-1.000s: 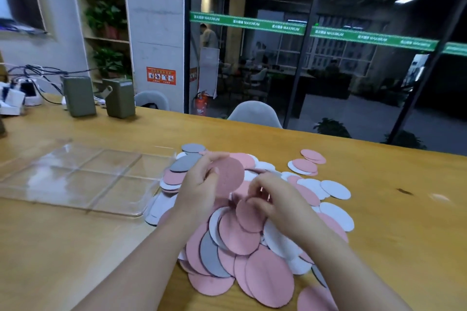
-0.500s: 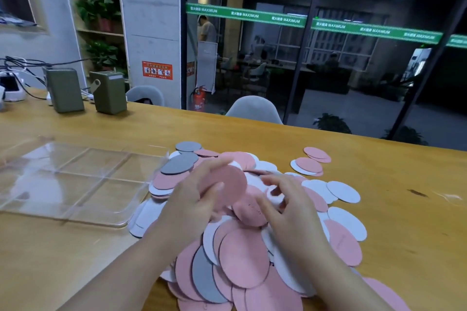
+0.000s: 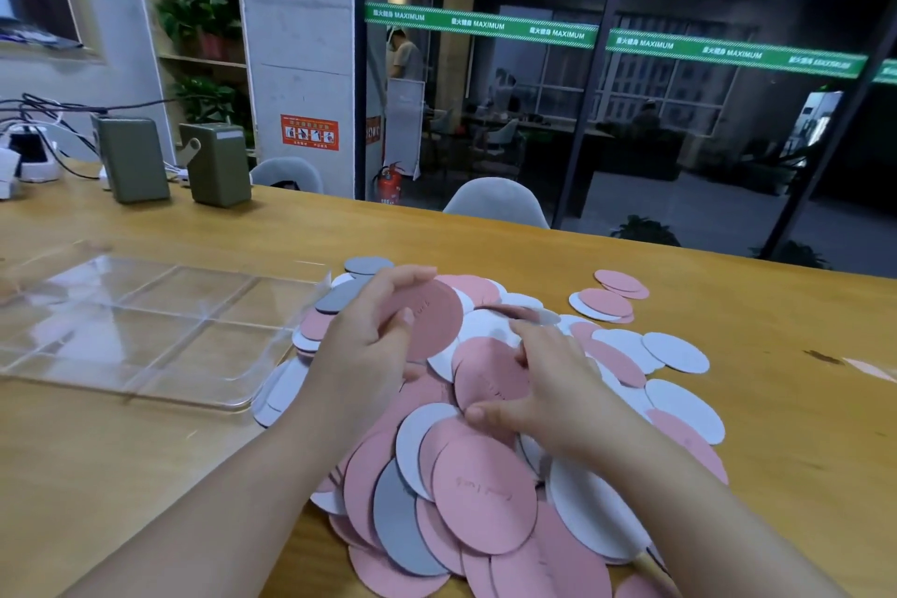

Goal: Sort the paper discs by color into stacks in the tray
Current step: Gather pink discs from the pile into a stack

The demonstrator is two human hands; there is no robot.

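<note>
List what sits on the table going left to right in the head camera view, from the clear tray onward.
clear tray → left hand holding a pink disc → right hand on the disc pile → small separate cluster of pink and white discs

Green band [image 3: 558, 32] across the glass wall repeating "MAXIMUM" in white after Chinese characters, orange sign [image 3: 309, 132] on the concrete pillar, print too small to read

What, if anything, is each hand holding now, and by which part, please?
The left hand pinches a pink disc by its left edge. The right hand rests on the pile, gripping nothing visible.
</note>
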